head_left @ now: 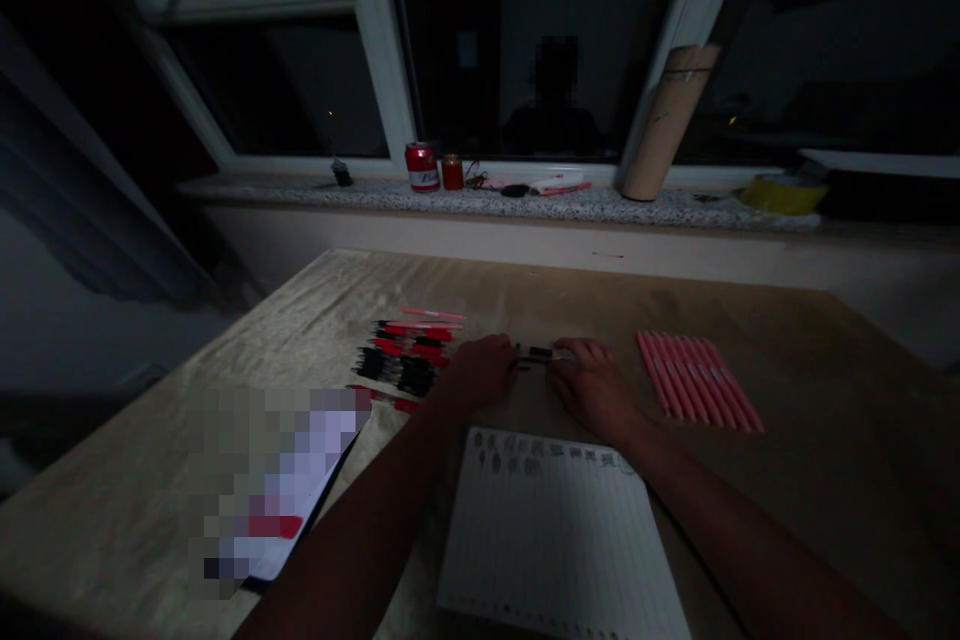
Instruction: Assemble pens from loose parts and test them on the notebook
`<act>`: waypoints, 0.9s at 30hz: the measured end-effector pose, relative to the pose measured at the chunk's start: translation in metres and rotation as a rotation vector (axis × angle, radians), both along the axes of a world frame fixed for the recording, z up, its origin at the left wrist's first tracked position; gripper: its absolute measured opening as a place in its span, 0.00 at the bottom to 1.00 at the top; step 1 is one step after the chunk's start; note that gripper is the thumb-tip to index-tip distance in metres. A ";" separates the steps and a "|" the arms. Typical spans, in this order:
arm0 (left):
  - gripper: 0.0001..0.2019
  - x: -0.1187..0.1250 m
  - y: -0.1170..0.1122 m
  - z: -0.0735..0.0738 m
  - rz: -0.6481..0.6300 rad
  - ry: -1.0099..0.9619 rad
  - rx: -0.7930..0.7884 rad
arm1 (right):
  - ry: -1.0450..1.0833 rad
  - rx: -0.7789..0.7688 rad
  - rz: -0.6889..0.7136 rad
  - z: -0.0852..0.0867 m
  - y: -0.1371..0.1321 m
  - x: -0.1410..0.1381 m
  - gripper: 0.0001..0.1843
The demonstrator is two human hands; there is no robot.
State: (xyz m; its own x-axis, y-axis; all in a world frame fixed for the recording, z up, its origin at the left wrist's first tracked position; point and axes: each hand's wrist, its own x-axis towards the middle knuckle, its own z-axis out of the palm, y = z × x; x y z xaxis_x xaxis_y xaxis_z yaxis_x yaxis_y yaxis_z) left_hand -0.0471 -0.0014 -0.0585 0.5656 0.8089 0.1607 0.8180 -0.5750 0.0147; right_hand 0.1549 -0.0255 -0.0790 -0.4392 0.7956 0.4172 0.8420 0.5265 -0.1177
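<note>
My left hand [486, 370] rests on the table with its fingers curled in; whatever they hold is hidden. Across from it, my right hand [591, 378] has bent fingers closed at the end of a dark pen [540, 352] with a pale section. Small black pen pieces [523, 368] lie in the gap between both hands. Left of my left hand is a stack of black and red pens [405, 360], with pink ones at its far end. Below the hands lies a lined notepad [562, 530] with dark scribbles along its top.
A row of pink pens [697, 380] lies on the right of the table [795, 340]. A phone [300, 490], partly blurred, is at the left. On the windowsill [360, 198] stand a red can [422, 168], a small jar [452, 172], a cardboard tube [670, 125] and yellow tape [784, 194].
</note>
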 end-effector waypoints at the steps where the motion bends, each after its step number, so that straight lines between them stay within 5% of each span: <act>1: 0.12 0.001 0.000 -0.001 -0.001 0.000 0.000 | 0.003 -0.010 -0.002 0.000 0.000 0.000 0.09; 27: 0.12 0.010 -0.009 0.009 -0.082 -0.104 -0.042 | 0.083 0.043 0.014 0.003 0.000 0.003 0.09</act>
